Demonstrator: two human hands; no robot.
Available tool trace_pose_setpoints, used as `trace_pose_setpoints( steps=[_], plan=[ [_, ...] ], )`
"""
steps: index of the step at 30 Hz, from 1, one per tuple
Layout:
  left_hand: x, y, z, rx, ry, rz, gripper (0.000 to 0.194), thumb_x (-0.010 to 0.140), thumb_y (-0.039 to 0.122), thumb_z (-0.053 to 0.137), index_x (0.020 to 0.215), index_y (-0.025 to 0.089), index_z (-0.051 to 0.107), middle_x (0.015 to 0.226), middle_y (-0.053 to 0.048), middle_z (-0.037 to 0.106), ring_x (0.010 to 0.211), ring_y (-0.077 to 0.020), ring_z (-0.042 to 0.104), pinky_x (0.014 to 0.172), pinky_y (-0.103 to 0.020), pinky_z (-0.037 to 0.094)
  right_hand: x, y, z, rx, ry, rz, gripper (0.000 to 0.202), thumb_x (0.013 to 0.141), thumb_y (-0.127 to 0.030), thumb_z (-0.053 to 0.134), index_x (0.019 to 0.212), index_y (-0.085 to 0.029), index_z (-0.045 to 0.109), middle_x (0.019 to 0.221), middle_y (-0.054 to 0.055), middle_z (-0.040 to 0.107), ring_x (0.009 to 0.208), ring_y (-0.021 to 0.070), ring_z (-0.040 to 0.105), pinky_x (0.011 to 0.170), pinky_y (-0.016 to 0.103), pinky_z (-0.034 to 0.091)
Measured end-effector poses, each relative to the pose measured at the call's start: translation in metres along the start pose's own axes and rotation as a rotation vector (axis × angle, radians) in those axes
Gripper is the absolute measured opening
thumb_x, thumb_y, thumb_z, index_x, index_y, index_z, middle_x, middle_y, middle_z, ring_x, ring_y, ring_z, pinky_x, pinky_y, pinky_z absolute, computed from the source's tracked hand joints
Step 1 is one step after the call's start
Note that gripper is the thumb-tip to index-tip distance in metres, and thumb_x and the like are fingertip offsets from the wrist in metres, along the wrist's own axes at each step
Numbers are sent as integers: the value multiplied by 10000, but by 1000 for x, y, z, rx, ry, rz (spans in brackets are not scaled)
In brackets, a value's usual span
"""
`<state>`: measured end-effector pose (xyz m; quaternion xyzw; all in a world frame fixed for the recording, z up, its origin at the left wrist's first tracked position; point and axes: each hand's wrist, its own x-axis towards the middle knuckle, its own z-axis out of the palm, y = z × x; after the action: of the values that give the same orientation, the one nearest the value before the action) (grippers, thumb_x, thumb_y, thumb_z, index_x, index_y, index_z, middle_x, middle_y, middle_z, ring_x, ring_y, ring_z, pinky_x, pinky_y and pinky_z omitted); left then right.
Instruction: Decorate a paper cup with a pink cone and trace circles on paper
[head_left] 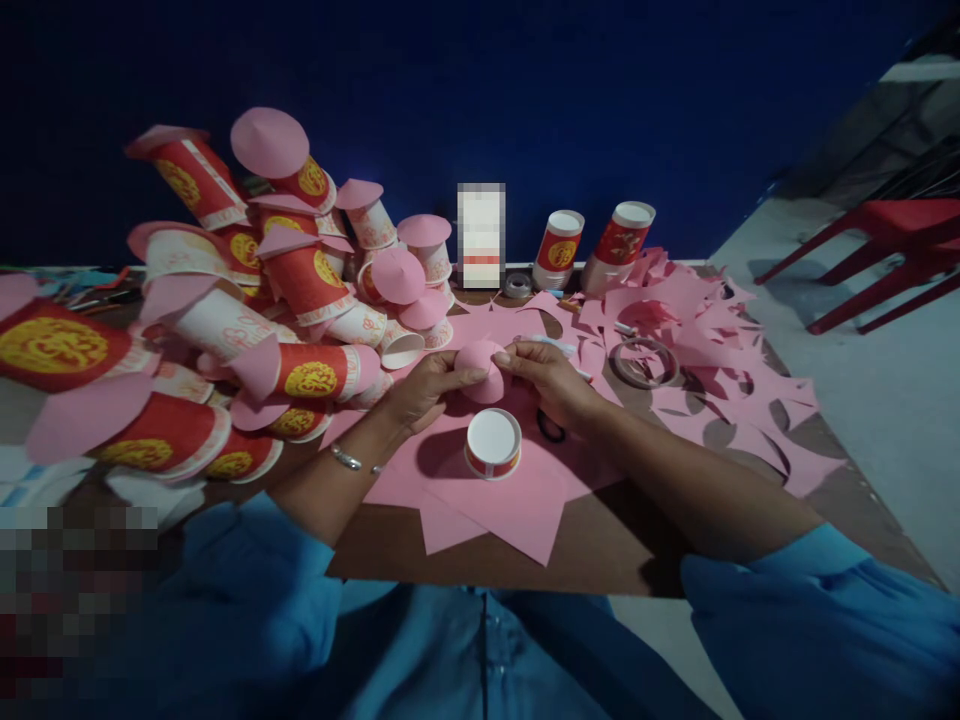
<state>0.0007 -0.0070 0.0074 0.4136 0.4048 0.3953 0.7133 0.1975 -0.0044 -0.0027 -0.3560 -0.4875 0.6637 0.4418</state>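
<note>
A small pink paper disc is held between both hands over the middle of the table. My left hand is closed on its left edge, thumb on top. Its upper right part is pinched by my right hand. Just below the disc, a red and white paper cup stands bottom up on overlapping pink paper sheets. A dark ring-shaped handle shows beside the cup, partly under my right forearm.
Cups with pink cone tops are piled at the left. Pink paper offcuts and a tape roll lie at the right. Two stacks of cups stand by the blue wall. A red stool is beyond the table.
</note>
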Motion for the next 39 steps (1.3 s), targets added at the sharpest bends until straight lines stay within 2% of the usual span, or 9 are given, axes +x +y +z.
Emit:
trace_pose_setpoints(
  steps=[3, 7, 9, 15, 22, 27, 30, 34, 39],
  plan=[
    [0, -1, -1, -4, 0, 11, 460, 605, 380, 1010, 970, 157, 840, 863, -55, 781, 821, -189, 671, 790, -320, 504, 1, -1, -1, -13, 25, -29, 487, 707, -633, 911, 715, -213, 665, 689, -35, 588, 651, 116, 478, 606, 262, 391],
    [1, -2, -2, -30, 2, 59, 402, 607, 362, 1005, 906, 158, 832, 846, -42, 776, 826, -173, 668, 822, -313, 511, 2, -4, -3, 16, 60, -73, 435, 743, -578, 893, 990, -249, 750, 948, -8, 705, 795, 130, 587, 688, 259, 464],
    [1, -1, -2, -10, -1, 68, 393, 616, 345, 996, 919, 156, 832, 862, -44, 781, 843, -173, 675, 833, -311, 518, 2, -4, -4, 24, 57, -73, 435, 742, -534, 901, 1038, -259, 741, 993, -5, 706, 831, 135, 606, 712, 265, 483],
    [-1, 1, 0, 66, 19, 33, 435, 612, 340, 992, 978, 170, 830, 858, -38, 780, 779, -170, 676, 757, -312, 529, 5, -2, -6, -43, -5, -205, 447, 722, -392, 932, 1079, -272, 691, 958, -16, 658, 857, 145, 597, 758, 282, 517],
    [2, -2, -2, 116, -19, 106, 345, 691, 460, 942, 733, 157, 783, 778, -50, 755, 763, -167, 673, 770, -310, 513, 1, -4, -7, -166, -39, -216, 453, 767, -381, 910, 1135, -261, 675, 891, -25, 627, 827, 146, 598, 748, 293, 515],
    [1, -1, -2, 121, 16, 131, 324, 679, 431, 946, 773, 166, 784, 780, -34, 752, 753, -166, 676, 751, -311, 529, 1, -5, -7, -176, -36, -292, 359, 785, -395, 897, 1067, -258, 722, 967, 0, 683, 868, 151, 615, 758, 293, 515],
    [-2, 2, 0, 156, 16, 119, 318, 674, 416, 944, 784, 171, 774, 782, -32, 753, 740, -174, 686, 693, -299, 528, 3, -3, -8, -203, -26, -288, 367, 774, -429, 903, 1053, -258, 737, 1025, 21, 717, 908, 169, 639, 778, 310, 527],
    [-4, 3, 2, 168, 5, 127, 322, 671, 396, 949, 838, 184, 772, 796, -20, 750, 727, -166, 679, 677, -291, 524, 5, 1, -11, -249, -24, -278, 363, 772, -440, 897, 1049, -259, 746, 1002, 18, 724, 923, 180, 654, 797, 326, 530],
    [-1, 1, 0, 206, 18, 217, 328, 776, 481, 870, 708, 185, 749, 717, -26, 714, 676, -141, 606, 690, -291, 486, 5, 4, -10, -307, -34, -331, 342, 807, -424, 878, 1088, -271, 758, 973, 18, 718, 894, 184, 641, 777, 334, 531]
  ],
)
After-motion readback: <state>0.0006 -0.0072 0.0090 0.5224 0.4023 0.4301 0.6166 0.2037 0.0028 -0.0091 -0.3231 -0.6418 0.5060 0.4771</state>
